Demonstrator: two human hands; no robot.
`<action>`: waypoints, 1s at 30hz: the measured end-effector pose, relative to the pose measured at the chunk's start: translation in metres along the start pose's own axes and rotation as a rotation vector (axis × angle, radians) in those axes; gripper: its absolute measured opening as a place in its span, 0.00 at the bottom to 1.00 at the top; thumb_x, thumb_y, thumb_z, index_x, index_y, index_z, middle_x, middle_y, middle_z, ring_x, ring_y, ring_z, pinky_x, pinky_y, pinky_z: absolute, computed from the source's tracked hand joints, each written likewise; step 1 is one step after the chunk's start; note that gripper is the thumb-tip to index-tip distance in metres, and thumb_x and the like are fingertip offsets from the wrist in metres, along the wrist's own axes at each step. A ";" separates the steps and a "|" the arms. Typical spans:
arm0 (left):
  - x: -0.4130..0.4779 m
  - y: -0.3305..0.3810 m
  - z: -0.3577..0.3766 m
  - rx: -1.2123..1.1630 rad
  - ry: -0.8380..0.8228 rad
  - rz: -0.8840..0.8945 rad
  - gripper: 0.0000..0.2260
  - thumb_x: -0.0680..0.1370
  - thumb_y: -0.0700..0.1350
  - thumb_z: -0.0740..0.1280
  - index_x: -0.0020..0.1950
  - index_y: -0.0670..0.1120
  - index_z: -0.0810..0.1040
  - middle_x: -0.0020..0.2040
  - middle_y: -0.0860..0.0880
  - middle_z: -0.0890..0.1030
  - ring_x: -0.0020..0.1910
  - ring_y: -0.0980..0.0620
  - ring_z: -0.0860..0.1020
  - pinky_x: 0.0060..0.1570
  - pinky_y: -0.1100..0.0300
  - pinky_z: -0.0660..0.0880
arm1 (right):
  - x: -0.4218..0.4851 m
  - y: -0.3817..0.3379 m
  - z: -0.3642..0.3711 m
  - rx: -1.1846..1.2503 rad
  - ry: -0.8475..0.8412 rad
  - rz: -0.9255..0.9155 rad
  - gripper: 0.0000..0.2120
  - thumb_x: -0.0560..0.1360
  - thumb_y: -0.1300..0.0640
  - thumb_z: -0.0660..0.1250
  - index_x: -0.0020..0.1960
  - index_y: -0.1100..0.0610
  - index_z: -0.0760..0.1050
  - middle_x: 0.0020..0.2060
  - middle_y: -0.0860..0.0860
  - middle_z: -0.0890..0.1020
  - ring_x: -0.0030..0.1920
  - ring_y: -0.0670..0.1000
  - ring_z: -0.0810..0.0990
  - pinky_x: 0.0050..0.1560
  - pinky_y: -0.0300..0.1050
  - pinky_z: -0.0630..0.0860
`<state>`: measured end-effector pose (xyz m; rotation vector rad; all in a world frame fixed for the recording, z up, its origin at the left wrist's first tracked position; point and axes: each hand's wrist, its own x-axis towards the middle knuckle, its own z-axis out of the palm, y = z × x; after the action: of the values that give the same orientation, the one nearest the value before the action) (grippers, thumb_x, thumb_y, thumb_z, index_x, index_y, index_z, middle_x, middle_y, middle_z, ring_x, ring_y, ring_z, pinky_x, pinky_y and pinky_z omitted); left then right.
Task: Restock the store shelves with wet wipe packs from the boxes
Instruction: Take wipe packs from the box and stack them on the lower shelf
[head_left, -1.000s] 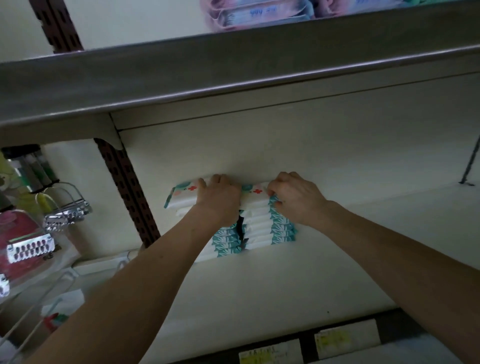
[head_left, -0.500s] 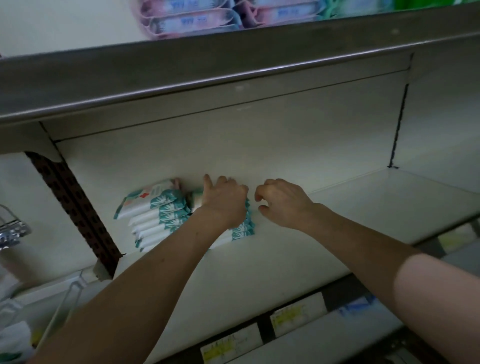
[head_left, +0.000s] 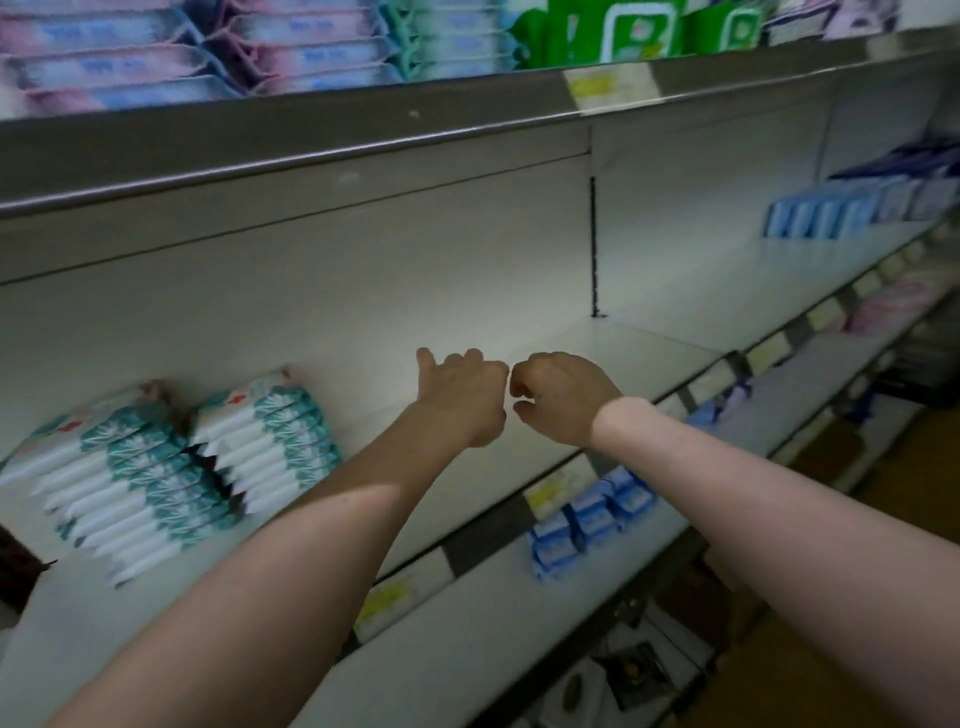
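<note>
Your left hand (head_left: 462, 402) hovers loosely curled, thumb out, holding nothing, and your right hand (head_left: 563, 400) seems balled in an empty fist (knuckles nearly touching). The wet wipe packs (head_left: 145, 478) sit in two stacks on the shelf (head_left: 649, 358), left of both hands.
</note>
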<state>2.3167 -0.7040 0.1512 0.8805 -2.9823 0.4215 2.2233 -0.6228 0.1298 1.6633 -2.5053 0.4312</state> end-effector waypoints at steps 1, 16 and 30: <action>0.001 0.012 -0.002 -0.001 -0.005 0.009 0.17 0.79 0.46 0.61 0.69 0.52 0.70 0.61 0.47 0.72 0.61 0.46 0.72 0.67 0.44 0.56 | -0.007 0.010 -0.005 -0.013 -0.018 0.024 0.14 0.78 0.55 0.60 0.62 0.55 0.75 0.59 0.52 0.78 0.59 0.54 0.76 0.56 0.46 0.73; 0.025 0.228 -0.040 -0.063 0.035 0.294 0.15 0.78 0.44 0.61 0.65 0.50 0.71 0.59 0.47 0.76 0.58 0.45 0.75 0.64 0.44 0.61 | -0.155 0.178 -0.063 -0.122 0.027 0.366 0.10 0.78 0.56 0.62 0.55 0.55 0.78 0.53 0.56 0.81 0.53 0.59 0.78 0.45 0.46 0.70; 0.051 0.425 -0.061 -0.105 0.064 0.728 0.18 0.78 0.42 0.61 0.68 0.50 0.71 0.62 0.46 0.75 0.60 0.44 0.74 0.67 0.40 0.58 | -0.277 0.303 -0.081 -0.167 0.036 0.821 0.06 0.77 0.57 0.63 0.50 0.56 0.77 0.45 0.54 0.80 0.46 0.56 0.78 0.43 0.50 0.76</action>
<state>2.0428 -0.3725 0.1055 -0.2544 -3.1235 0.2697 2.0505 -0.2445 0.0871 0.5008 -2.9880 0.2828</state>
